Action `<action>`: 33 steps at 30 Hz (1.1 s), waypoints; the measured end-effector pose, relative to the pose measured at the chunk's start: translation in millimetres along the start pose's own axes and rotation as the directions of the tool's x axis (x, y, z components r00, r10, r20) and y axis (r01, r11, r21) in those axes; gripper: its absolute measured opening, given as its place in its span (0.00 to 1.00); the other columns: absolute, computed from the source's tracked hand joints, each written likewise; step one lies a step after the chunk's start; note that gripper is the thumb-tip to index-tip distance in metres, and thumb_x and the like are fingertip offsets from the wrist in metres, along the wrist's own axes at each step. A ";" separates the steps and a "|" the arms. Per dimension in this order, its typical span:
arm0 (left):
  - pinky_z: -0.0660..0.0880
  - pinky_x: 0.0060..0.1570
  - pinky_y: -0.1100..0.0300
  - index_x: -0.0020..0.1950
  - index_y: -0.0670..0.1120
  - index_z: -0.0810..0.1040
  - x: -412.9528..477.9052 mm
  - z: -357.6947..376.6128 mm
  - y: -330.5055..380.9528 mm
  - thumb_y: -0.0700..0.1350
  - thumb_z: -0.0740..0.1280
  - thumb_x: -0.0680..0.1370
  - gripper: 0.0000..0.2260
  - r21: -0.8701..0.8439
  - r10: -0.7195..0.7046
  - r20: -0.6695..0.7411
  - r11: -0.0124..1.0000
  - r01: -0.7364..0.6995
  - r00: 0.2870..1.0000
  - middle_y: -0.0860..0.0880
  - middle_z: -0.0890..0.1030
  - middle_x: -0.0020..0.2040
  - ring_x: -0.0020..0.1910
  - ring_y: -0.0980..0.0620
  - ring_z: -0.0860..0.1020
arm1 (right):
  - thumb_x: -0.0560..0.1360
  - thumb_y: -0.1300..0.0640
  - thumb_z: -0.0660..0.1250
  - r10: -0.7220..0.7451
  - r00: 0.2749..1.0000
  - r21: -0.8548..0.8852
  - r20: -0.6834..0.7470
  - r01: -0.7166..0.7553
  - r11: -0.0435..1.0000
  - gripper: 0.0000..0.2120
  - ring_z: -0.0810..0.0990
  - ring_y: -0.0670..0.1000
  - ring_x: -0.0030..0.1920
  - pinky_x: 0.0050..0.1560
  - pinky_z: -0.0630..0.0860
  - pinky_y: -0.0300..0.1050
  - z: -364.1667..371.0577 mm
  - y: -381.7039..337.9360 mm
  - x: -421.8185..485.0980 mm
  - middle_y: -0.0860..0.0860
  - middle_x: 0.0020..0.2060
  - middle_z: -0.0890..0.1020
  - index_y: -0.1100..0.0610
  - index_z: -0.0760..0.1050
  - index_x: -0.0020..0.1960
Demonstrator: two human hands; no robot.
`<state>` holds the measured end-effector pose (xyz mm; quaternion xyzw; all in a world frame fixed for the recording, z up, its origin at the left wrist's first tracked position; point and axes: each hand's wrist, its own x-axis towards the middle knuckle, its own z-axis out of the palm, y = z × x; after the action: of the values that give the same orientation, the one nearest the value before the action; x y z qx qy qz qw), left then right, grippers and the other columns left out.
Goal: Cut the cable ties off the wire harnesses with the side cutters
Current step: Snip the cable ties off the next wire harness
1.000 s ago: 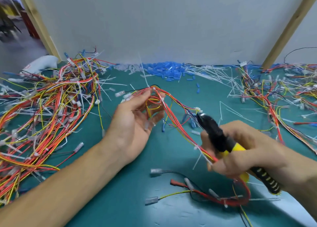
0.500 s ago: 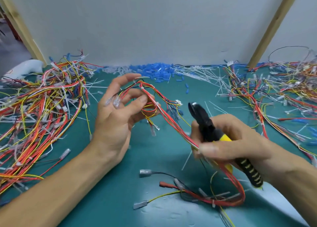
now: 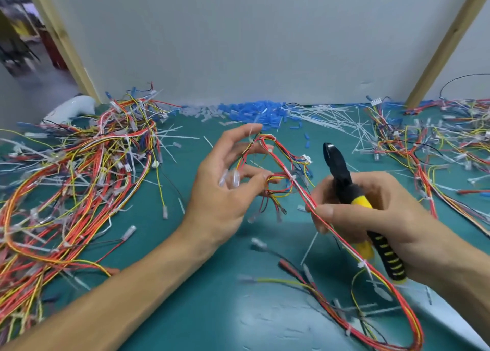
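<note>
A wire harness of red, yellow and white wires loops above the green mat between my hands. My left hand holds its upper end, fingers spread and hooked through the wires, thumb near a small coil. White cable ties still bind the bundle in places. My right hand grips the side cutters, black jaws pointing up and away, yellow-and-black handle in the palm. Its thumb and a finger also pinch the harness bundle against the handle. The jaws look nearly closed and touch no tie.
A big heap of harnesses covers the mat's left side, another heap lies at the right. Blue sleeves and cut white ties pile along the back wall. Loose wires with terminals lie near the front edge.
The left hand lifted the harness end and spread its fingers wider. The right hand raised the cutters more upright while still pinching the bundle.
</note>
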<state>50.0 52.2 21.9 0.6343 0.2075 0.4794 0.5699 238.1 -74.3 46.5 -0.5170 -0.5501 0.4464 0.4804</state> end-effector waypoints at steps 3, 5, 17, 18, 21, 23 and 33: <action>0.82 0.53 0.49 0.73 0.43 0.69 0.4 -0.4 1.5 0.22 0.66 0.76 0.29 -0.015 0.029 0.015 0.999 -0.029 0.999 0.40 0.82 0.61 0.50 0.43 0.86 | 0.70 0.58 0.74 0.011 0.999 -0.021 -0.053 -0.012 1.000 0.03 0.68 0.48 0.27 0.27 0.66 0.34 0.2 -0.6 0.4 0.57 0.32 0.81 0.58 0.83 0.41; 0.80 0.59 0.47 0.75 0.43 0.66 1.1 -2.0 2.5 0.23 0.65 0.77 0.30 -0.065 0.044 0.022 0.997 -0.043 0.999 0.39 0.81 0.63 0.52 0.41 0.85 | 0.70 0.58 0.73 0.022 0.995 -0.025 -0.100 -0.024 0.999 0.03 0.68 0.47 0.26 0.27 0.65 0.35 -0.1 -0.8 0.5 0.55 0.32 0.81 0.58 0.83 0.41; 0.80 0.56 0.50 0.64 0.40 0.68 -7.1 1.0 8.6 0.38 0.61 0.83 0.10 -0.309 0.078 0.137 0.951 -0.032 0.988 0.37 0.81 0.65 0.59 0.34 0.83 | 0.75 0.59 0.76 -0.243 0.966 -0.713 -0.091 0.108 0.693 0.16 0.68 0.48 0.31 0.32 0.69 0.45 19.7 27.4 3.8 0.44 0.30 0.75 0.46 0.71 0.38; 0.81 0.54 0.51 0.61 0.41 0.70 -7.8 2.0 8.2 0.39 0.62 0.83 0.08 -0.294 0.068 0.132 0.955 -0.027 0.989 0.37 0.82 0.64 0.57 0.34 0.84 | 0.75 0.59 0.75 -0.253 0.967 -0.745 -0.032 0.146 0.652 0.19 0.68 0.48 0.32 0.31 0.66 0.43 22.9 29.3 3.3 0.42 0.30 0.72 0.44 0.67 0.38; 0.80 0.51 0.52 0.57 0.42 0.73 -8.6 2.5 5.5 0.41 0.61 0.84 0.04 -0.279 0.032 0.117 0.960 0.001 0.993 0.35 0.84 0.59 0.52 0.35 0.85 | 0.76 0.58 0.73 -0.255 0.966 -0.799 0.045 0.188 0.571 0.20 0.68 0.44 0.35 0.35 0.65 0.43 24.6 32.5 4.1 0.41 0.34 0.70 0.43 0.63 0.41; 0.80 0.49 0.52 0.57 0.41 0.73 -6.7 1.3 4.4 0.42 0.61 0.85 0.05 -0.301 0.008 0.078 0.954 0.016 0.997 0.34 0.84 0.55 0.48 0.37 0.85 | 0.77 0.56 0.74 -0.309 0.951 -0.812 0.027 0.201 0.548 0.18 0.70 0.43 0.37 0.37 0.64 0.41 20.4 32.0 5.3 0.41 0.36 0.70 0.44 0.64 0.42; 0.76 0.35 0.64 0.56 0.47 0.75 -1.0 -3.2 3.9 0.46 0.64 0.82 0.05 -0.364 -0.150 -0.039 0.923 0.125 0.988 0.41 0.83 0.40 0.35 0.50 0.80 | 0.84 0.43 0.61 -0.260 0.829 -0.216 -0.495 0.172 0.961 0.16 0.85 0.53 0.46 0.52 0.81 0.48 14.4 29.4 14.8 0.55 0.46 0.86 0.55 0.76 0.48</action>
<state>45.8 52.0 24.8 0.4868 0.1788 0.4888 0.7015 227.9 -57.5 16.4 -0.5898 -0.4898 0.1869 0.6142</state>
